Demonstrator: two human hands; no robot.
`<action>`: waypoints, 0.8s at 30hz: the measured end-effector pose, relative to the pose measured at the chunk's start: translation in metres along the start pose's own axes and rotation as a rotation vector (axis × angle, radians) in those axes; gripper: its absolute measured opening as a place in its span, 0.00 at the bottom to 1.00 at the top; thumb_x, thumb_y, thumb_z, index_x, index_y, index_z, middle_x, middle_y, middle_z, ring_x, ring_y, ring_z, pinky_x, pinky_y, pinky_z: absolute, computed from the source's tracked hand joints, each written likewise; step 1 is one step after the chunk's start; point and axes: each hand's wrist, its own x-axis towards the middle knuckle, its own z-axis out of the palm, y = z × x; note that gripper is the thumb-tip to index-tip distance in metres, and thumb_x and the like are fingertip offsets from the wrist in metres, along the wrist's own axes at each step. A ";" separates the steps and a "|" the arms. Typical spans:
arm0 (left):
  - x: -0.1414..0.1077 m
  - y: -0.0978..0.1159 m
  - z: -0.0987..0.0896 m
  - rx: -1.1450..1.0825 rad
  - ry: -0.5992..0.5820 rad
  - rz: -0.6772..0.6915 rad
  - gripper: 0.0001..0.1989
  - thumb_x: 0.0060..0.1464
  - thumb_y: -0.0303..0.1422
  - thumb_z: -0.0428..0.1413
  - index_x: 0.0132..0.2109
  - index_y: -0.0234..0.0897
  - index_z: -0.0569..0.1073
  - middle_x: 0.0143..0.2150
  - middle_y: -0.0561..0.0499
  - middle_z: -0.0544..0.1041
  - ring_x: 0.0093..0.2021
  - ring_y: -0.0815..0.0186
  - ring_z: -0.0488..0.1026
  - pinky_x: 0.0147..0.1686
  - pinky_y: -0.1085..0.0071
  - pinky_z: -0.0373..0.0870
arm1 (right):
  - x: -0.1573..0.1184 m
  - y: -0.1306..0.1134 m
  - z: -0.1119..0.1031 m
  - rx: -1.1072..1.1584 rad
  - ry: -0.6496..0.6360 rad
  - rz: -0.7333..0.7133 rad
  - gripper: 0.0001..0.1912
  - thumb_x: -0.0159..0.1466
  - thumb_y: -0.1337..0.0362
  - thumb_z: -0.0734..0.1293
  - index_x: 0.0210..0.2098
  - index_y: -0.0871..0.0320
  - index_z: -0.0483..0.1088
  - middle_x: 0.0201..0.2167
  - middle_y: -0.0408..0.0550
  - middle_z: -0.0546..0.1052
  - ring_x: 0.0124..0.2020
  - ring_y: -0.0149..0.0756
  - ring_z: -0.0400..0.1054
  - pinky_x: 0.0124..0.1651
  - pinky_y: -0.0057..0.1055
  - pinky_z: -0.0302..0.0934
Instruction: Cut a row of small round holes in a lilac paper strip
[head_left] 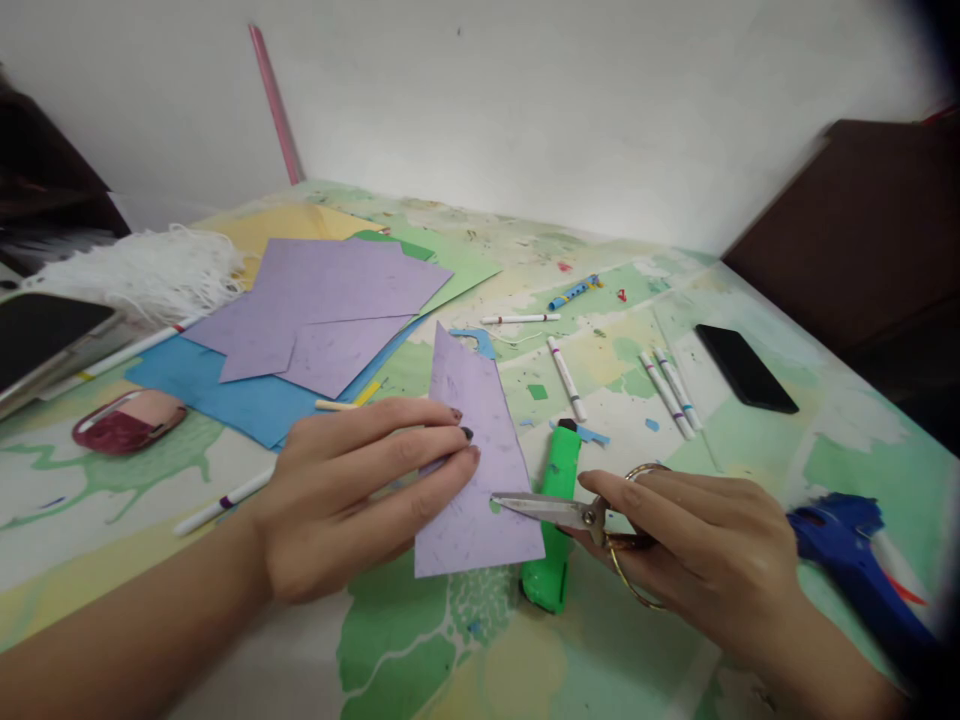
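Note:
A piece of purple paper (480, 400) with one slanted side is in front of me. My left hand (360, 480) holds it at its left edge, fingers lying over the top and the thumb hidden. In my right hand (697, 530) is a pair of scissors (555, 508) with gold-coloured handles. Their blades look nearly closed and point left across the lower part of the paper; I cannot tell whether they touch it. Beneath the scissors and beside the paper's right edge lies a bright green box cutter (559, 465) with a black end.
Purple sheets (337, 290) overlap blue paper (202, 385) at the left, near white string (150, 270) and a pink-and-red case (129, 420). White markers (566, 378) and paper scraps are scattered about. A black phone (746, 368) and blue glue gun (855, 560) lie right.

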 end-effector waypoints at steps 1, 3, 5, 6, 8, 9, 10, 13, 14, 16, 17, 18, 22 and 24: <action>-0.001 -0.001 -0.001 -0.005 -0.010 -0.001 0.17 0.65 0.29 0.46 0.52 0.47 0.76 0.41 0.49 0.82 0.48 0.60 0.76 0.49 0.65 0.71 | 0.000 0.000 0.000 -0.001 -0.003 -0.001 0.09 0.57 0.76 0.65 0.36 0.58 0.71 0.18 0.39 0.73 0.18 0.28 0.67 0.20 0.28 0.51; -0.001 -0.004 -0.005 -0.004 -0.068 -0.001 0.17 0.64 0.30 0.46 0.54 0.48 0.74 0.42 0.49 0.81 0.50 0.59 0.75 0.50 0.63 0.70 | -0.001 0.000 0.000 0.002 -0.004 -0.004 0.10 0.57 0.76 0.65 0.36 0.59 0.72 0.18 0.40 0.73 0.18 0.28 0.67 0.20 0.28 0.52; 0.000 -0.008 -0.010 -0.006 -0.167 0.021 0.17 0.63 0.30 0.49 0.55 0.48 0.73 0.44 0.48 0.81 0.52 0.57 0.74 0.50 0.62 0.71 | -0.001 0.000 -0.001 0.008 -0.005 -0.008 0.09 0.57 0.76 0.66 0.37 0.60 0.71 0.18 0.40 0.73 0.19 0.28 0.67 0.21 0.28 0.52; 0.001 -0.009 -0.012 -0.017 -0.216 0.037 0.17 0.61 0.30 0.51 0.55 0.48 0.73 0.45 0.48 0.81 0.52 0.57 0.74 0.50 0.61 0.71 | -0.001 0.000 -0.001 0.011 -0.002 -0.011 0.09 0.57 0.76 0.66 0.37 0.60 0.71 0.18 0.40 0.73 0.18 0.28 0.67 0.21 0.28 0.53; 0.002 -0.012 -0.015 -0.034 -0.259 0.056 0.18 0.60 0.29 0.53 0.55 0.48 0.73 0.45 0.48 0.81 0.52 0.56 0.74 0.50 0.62 0.72 | 0.000 0.000 -0.001 0.010 0.010 -0.015 0.09 0.57 0.76 0.67 0.37 0.59 0.71 0.18 0.40 0.73 0.18 0.28 0.67 0.21 0.28 0.53; 0.002 -0.013 -0.016 -0.034 -0.256 0.059 0.17 0.59 0.29 0.53 0.55 0.47 0.74 0.45 0.48 0.81 0.52 0.57 0.74 0.50 0.62 0.72 | 0.000 0.000 -0.001 0.006 0.009 -0.014 0.10 0.57 0.76 0.66 0.37 0.59 0.71 0.18 0.39 0.73 0.18 0.28 0.67 0.21 0.28 0.53; 0.003 -0.014 -0.016 -0.027 -0.249 0.065 0.17 0.60 0.28 0.53 0.54 0.45 0.74 0.45 0.47 0.81 0.51 0.57 0.74 0.51 0.63 0.72 | 0.000 0.000 -0.001 0.005 0.006 -0.014 0.10 0.57 0.76 0.66 0.38 0.59 0.71 0.18 0.39 0.73 0.18 0.28 0.67 0.21 0.28 0.53; 0.004 -0.014 -0.015 0.020 -0.256 0.114 0.14 0.60 0.28 0.52 0.52 0.40 0.74 0.45 0.44 0.80 0.52 0.58 0.74 0.51 0.63 0.72 | 0.000 0.000 -0.001 0.000 -0.001 -0.017 0.10 0.59 0.75 0.66 0.39 0.58 0.71 0.18 0.39 0.73 0.19 0.28 0.67 0.21 0.27 0.53; 0.004 -0.014 -0.015 0.038 -0.262 0.139 0.13 0.60 0.28 0.52 0.51 0.39 0.74 0.45 0.44 0.80 0.52 0.58 0.74 0.50 0.63 0.73 | 0.001 0.000 -0.001 -0.001 0.008 -0.022 0.09 0.59 0.75 0.66 0.39 0.58 0.71 0.18 0.39 0.73 0.19 0.28 0.67 0.21 0.27 0.54; 0.004 -0.014 -0.014 0.074 -0.239 0.170 0.12 0.61 0.28 0.50 0.49 0.37 0.74 0.44 0.44 0.80 0.51 0.59 0.74 0.49 0.64 0.74 | 0.001 0.000 -0.001 -0.003 0.045 -0.036 0.07 0.60 0.73 0.66 0.38 0.59 0.71 0.18 0.39 0.73 0.19 0.27 0.67 0.22 0.26 0.54; 0.004 -0.015 -0.014 0.086 -0.230 0.178 0.11 0.62 0.28 0.50 0.48 0.36 0.74 0.44 0.44 0.80 0.50 0.60 0.74 0.49 0.64 0.74 | 0.001 0.000 -0.001 -0.003 0.060 -0.041 0.06 0.61 0.73 0.66 0.37 0.60 0.72 0.17 0.39 0.72 0.19 0.27 0.67 0.22 0.26 0.55; 0.004 -0.015 -0.013 0.093 -0.226 0.183 0.11 0.62 0.28 0.50 0.47 0.34 0.74 0.43 0.44 0.80 0.50 0.60 0.74 0.48 0.65 0.75 | 0.002 0.000 -0.001 0.001 0.068 -0.048 0.05 0.61 0.73 0.67 0.37 0.61 0.72 0.17 0.39 0.72 0.19 0.26 0.67 0.22 0.25 0.55; 0.003 -0.018 -0.008 0.094 -0.159 0.227 0.11 0.62 0.28 0.49 0.45 0.32 0.75 0.42 0.44 0.79 0.48 0.62 0.75 0.48 0.67 0.74 | 0.002 0.000 0.000 0.001 0.087 -0.048 0.05 0.59 0.72 0.69 0.36 0.62 0.73 0.18 0.40 0.73 0.18 0.26 0.65 0.21 0.26 0.54; 0.002 -0.019 -0.005 0.092 -0.095 0.249 0.11 0.63 0.28 0.48 0.44 0.31 0.75 0.41 0.44 0.79 0.47 0.63 0.75 0.48 0.68 0.74 | 0.002 0.000 0.001 0.000 0.098 -0.033 0.05 0.58 0.72 0.70 0.36 0.62 0.73 0.17 0.40 0.72 0.17 0.25 0.64 0.21 0.26 0.53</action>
